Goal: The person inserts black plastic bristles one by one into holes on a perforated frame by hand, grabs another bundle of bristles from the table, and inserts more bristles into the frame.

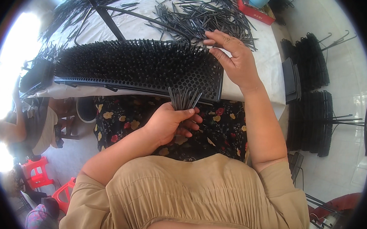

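Observation:
A black perforated panel (198,80) lies across the table edge before me. Thin black pins stand upright in most of its holes; bare holes show at its right end. In my left hand (167,121), just below the panel's near edge, is a bundle of thin dark strips (185,98), fanned out at the top. My right hand (234,55) is at the panel's far right corner. Its thumb and fingertips come close together in a pinch among the pins there, and whatever is between them is too small to make out.
Loose black strips (204,21) are heaped on the white-covered table (268,56) beyond the panel. A black metal frame (109,21) rises behind it. A red box (255,12) stands far right. Dark racks (310,120) hang at right. Another person (35,124) sits at left near red stools (37,171).

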Action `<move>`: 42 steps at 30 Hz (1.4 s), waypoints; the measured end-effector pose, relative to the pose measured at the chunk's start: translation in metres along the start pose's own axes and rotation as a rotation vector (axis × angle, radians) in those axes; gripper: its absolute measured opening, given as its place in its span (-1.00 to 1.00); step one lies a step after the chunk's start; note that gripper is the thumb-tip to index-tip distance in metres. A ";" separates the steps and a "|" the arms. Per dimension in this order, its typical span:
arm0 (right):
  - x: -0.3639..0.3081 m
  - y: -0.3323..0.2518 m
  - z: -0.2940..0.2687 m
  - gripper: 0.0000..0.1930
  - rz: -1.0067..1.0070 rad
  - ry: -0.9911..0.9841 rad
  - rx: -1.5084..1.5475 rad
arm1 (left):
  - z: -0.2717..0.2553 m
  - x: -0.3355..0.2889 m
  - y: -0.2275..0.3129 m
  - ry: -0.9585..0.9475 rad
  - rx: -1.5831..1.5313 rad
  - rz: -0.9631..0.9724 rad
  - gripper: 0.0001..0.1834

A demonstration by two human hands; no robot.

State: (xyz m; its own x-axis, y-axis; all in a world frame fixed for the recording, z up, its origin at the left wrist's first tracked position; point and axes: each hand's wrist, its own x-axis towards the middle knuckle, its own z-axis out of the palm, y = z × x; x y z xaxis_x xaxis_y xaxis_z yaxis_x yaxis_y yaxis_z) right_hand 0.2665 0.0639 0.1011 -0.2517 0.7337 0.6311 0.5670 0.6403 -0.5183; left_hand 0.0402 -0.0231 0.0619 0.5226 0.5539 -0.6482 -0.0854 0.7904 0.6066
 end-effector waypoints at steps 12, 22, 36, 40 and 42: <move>-0.015 0.006 0.003 -0.78 -0.127 -0.050 -0.271 | -0.001 0.001 0.003 0.002 0.045 0.031 -0.80; -0.092 -0.022 0.062 -0.29 0.472 0.197 0.360 | -0.016 0.007 0.004 -0.047 0.115 0.119 -0.79; -0.073 -0.073 0.032 -0.51 0.639 0.091 0.502 | -0.008 -0.007 0.012 -0.025 0.257 0.300 -0.80; -0.066 -0.080 0.022 -0.53 0.617 0.059 0.637 | -0.001 -0.007 0.022 -0.041 0.271 0.328 -0.78; -0.062 -0.083 0.023 -0.60 0.738 -0.053 0.678 | 0.002 -0.007 0.022 -0.039 0.287 0.317 -0.77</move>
State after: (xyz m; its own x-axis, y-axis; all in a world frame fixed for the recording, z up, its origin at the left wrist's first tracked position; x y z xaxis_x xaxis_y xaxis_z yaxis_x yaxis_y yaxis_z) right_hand 0.2172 -0.0294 0.0916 -0.0610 0.9981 0.0011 0.0331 0.0032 -0.9994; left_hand 0.0360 -0.0098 0.0805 0.5405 0.7430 -0.3948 -0.0103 0.4751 0.8799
